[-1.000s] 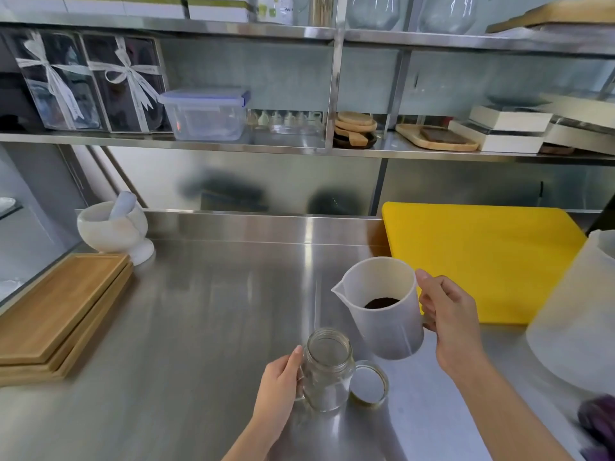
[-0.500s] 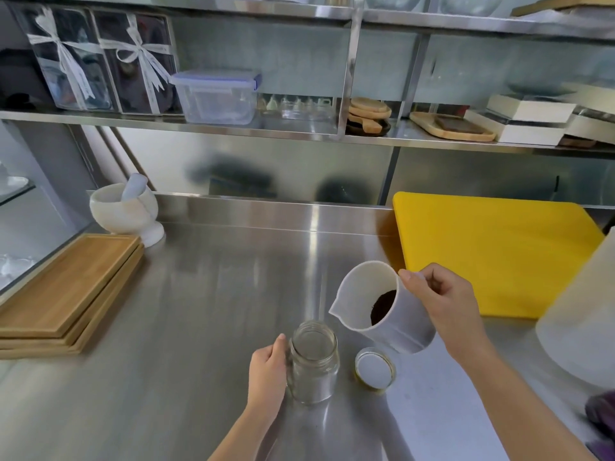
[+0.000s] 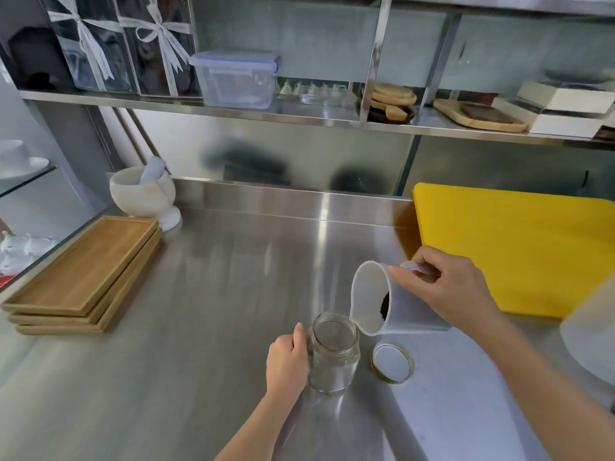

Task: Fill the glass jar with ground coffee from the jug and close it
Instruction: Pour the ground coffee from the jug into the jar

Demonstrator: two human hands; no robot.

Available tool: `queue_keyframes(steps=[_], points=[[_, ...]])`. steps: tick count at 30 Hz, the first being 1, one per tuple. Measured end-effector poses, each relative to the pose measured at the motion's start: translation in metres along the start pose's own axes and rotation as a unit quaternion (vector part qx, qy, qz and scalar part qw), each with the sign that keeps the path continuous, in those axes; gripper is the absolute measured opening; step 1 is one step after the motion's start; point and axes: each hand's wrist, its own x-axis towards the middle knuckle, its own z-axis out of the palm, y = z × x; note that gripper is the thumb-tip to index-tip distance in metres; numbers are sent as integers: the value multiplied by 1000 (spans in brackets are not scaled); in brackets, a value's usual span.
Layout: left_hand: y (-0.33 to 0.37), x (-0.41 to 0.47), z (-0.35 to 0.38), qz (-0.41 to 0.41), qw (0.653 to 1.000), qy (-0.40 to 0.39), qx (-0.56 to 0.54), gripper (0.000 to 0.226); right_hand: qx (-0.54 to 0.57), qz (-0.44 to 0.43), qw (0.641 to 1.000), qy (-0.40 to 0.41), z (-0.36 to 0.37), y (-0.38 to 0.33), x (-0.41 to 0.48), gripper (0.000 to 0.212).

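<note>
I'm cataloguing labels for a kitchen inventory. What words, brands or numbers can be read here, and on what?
None can be read.
jug: no markings visible.
glass jar: no label.
lid: plain.
gift boxes on the shelf: ribbons only, no legible print.

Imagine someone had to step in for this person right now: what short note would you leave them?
Left hand: wrapped around the open glass jar, steadying it on the steel counter.
Right hand: holds the white jug by its handle, tipped with the spout over the jar mouth.
Ground coffee is sliding toward the spout; none visible in the jar yet.
Lid lies on the counter just right of the jar.
Left: finish pouring, set the jug down, put the lid on.
</note>
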Motion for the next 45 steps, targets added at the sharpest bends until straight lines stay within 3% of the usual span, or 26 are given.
queue_keyframes(steps=[14, 21, 30, 45], points=[[3, -1, -2, -1, 1000, -5, 7, 53, -103, -101, 990, 0, 0, -19, 15, 55], [4, -1, -2, -2, 1000, -9, 12, 54, -126, -189, 974, 28, 2, -19, 17, 38], [5, -2, -4, 4, 1000, -14, 23, 55, -131, -262, 956, 7, 6, -26, 20, 36], [5, -3, -3, -1, 999, -13, 33, 56, -139, -292, 946, 2, 15, -27, 24, 42]])
